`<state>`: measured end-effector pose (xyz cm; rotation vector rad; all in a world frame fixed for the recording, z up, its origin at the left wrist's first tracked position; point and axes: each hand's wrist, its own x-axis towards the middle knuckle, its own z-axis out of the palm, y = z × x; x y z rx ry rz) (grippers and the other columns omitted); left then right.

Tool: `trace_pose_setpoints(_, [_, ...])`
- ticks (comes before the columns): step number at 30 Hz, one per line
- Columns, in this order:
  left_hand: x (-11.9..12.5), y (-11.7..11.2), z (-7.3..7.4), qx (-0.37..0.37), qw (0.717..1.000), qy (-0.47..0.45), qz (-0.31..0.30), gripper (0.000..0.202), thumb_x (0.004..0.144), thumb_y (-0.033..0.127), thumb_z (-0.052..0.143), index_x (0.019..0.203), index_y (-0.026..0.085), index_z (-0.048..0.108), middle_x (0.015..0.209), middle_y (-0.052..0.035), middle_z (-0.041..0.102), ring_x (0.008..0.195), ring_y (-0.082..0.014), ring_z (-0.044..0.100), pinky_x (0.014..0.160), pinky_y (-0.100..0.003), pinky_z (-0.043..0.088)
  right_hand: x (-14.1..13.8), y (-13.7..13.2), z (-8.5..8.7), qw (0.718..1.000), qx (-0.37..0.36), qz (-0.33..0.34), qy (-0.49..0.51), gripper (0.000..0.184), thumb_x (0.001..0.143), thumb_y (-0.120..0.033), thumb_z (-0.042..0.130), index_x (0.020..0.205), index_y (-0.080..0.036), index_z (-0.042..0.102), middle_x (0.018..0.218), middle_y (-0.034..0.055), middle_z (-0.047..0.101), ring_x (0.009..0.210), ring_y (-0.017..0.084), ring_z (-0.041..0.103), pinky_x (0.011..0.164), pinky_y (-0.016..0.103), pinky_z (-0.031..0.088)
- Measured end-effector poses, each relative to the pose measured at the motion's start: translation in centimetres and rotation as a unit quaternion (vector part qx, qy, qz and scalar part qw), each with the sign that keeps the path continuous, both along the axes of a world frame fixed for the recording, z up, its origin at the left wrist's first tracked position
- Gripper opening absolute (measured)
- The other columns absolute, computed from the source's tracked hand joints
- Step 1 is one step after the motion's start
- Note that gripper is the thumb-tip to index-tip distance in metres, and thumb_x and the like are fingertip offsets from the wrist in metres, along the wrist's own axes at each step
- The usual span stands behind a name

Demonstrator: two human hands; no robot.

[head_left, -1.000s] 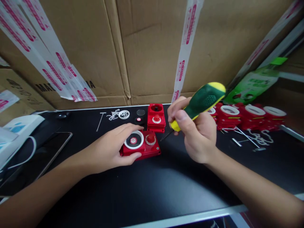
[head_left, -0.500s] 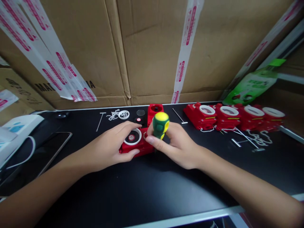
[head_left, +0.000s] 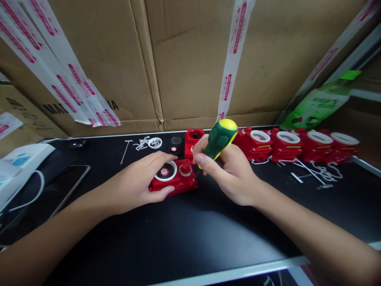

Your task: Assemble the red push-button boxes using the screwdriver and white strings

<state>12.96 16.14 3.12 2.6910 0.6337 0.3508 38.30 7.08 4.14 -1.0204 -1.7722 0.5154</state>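
Observation:
A red plastic box with a white ring, a dark disc and a red knob lies on the black table. My left hand grips it from the left, its thumb along the near side and its fingers over the far side. In my right hand, closed, is a screwdriver with a green and yellow handle. The handle leans up to the right, and the tip is near the right end of the box; whether it touches is hard to see. Behind them stands a second red box, partly hidden by my right hand.
Several finished-looking red boxes line the right rear, with small T-shaped metal hammers and white cords in front. Left rear hold another T-shaped rod, a white ring and a clear disc. A tablet lies left; a green bottle leans right.
My right hand has lifted the screwdriver off to the right, and its handle now tilts. The red knob on the box has come into view. My left hand stays in place.

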Motion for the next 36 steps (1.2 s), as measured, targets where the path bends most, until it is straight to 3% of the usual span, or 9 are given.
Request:
trace_pose_setpoints(6, [0.1, 0.0, 0.1, -0.007, 1.000, 0.003, 0.003, 0.059, 0.095, 0.039, 0.072, 0.148, 0.026, 0.048, 0.147, -0.0082, 0.061, 0.131, -0.0281, 0.064, 0.114, -0.042, 0.053, 0.0, 0.0, 0.3, 1.000, -0.005, -0.026, -0.011, 0.021, 0.107, -0.039, 0.063, 0.098, -0.020, 0.066, 0.096, 0.0029, 0.070, 0.089, 0.018, 0.068, 0.085, 0.033, 0.052])
trace_pose_setpoints(11, [0.2, -0.1, 0.2, -0.004, 1.000, 0.005, 0.005, 0.059, 0.095, 0.040, 0.071, 0.148, 0.025, 0.047, 0.147, -0.0096, 0.061, 0.131, -0.0295, 0.064, 0.114, -0.044, 0.054, -0.2, 0.4, -0.1, 0.995, -0.028, -0.091, 0.011, 0.027, 0.104, -0.047, 0.066, 0.100, -0.020, 0.067, 0.092, 0.0036, 0.072, 0.085, 0.020, 0.068, 0.080, 0.033, 0.053])
trace_pose_setpoints(20, [0.0, 0.0, -0.1, -0.009, 1.000, 0.011, 0.008, 0.060, 0.096, 0.042, 0.070, 0.149, 0.027, 0.047, 0.151, -0.0104, 0.059, 0.134, -0.0319, 0.062, 0.114, -0.046, 0.053, 0.2, -0.1, 0.8, 1.000, 0.002, 0.003, -0.029, 0.018, 0.096, -0.036, 0.079, 0.102, -0.022, 0.071, 0.105, 0.0049, 0.072, 0.102, 0.023, 0.067, 0.094, 0.036, 0.054])
trace_pose_setpoints(25, [0.1, -0.1, 0.0, 0.045, 0.998, -0.033, 0.010, 0.088, 0.088, 0.048, 0.079, 0.159, 0.028, 0.031, 0.162, -0.0148, 0.042, 0.149, -0.0381, 0.046, 0.127, -0.055, 0.041, 0.6, 0.1, 0.5, 1.000, -0.024, -0.007, 0.011, 0.033, 0.085, -0.037, 0.090, 0.107, -0.022, 0.069, 0.110, 0.0058, 0.072, 0.098, 0.024, 0.071, 0.086, 0.037, 0.059])
trace_pose_setpoints(31, [-0.6, 0.5, 0.2, 0.100, 0.992, -0.045, 0.064, 0.119, 0.073, 0.059, 0.090, 0.163, 0.025, 0.020, 0.149, -0.0174, 0.040, 0.134, -0.0410, 0.055, 0.111, -0.056, 0.056, 0.9, 0.4, 0.5, 0.998, -0.055, -0.001, 0.012, 0.039, 0.081, -0.042, 0.092, 0.105, -0.021, 0.070, 0.107, 0.0064, 0.074, 0.093, 0.024, 0.072, 0.081, 0.038, 0.061])
trace_pose_setpoints(33, [-0.9, 0.8, 0.1, 0.111, 0.991, -0.044, 0.065, 0.120, 0.073, 0.063, 0.089, 0.162, 0.025, 0.018, 0.151, -0.0168, 0.039, 0.136, -0.0442, 0.054, 0.112, -0.059, 0.054, 0.9, 0.4, 0.6, 0.998, -0.062, -0.008, 0.007, 0.038, 0.081, -0.043, 0.092, 0.103, -0.020, 0.070, 0.102, 0.0056, 0.074, 0.090, 0.023, 0.072, 0.079, 0.037, 0.061])
trace_pose_setpoints(36, [-1.1, 1.1, -0.2, 0.055, 0.995, -0.020, 0.082, 0.109, 0.079, 0.063, 0.085, 0.160, 0.030, 0.021, 0.152, -0.0120, 0.046, 0.132, -0.0428, 0.060, 0.111, -0.058, 0.055, 0.9, 0.4, 0.8, 0.998, -0.047, -0.032, -0.018, 0.036, 0.081, -0.044, 0.092, 0.100, -0.019, 0.073, 0.096, 0.0048, 0.073, 0.085, 0.022, 0.070, 0.076, 0.036, 0.060])
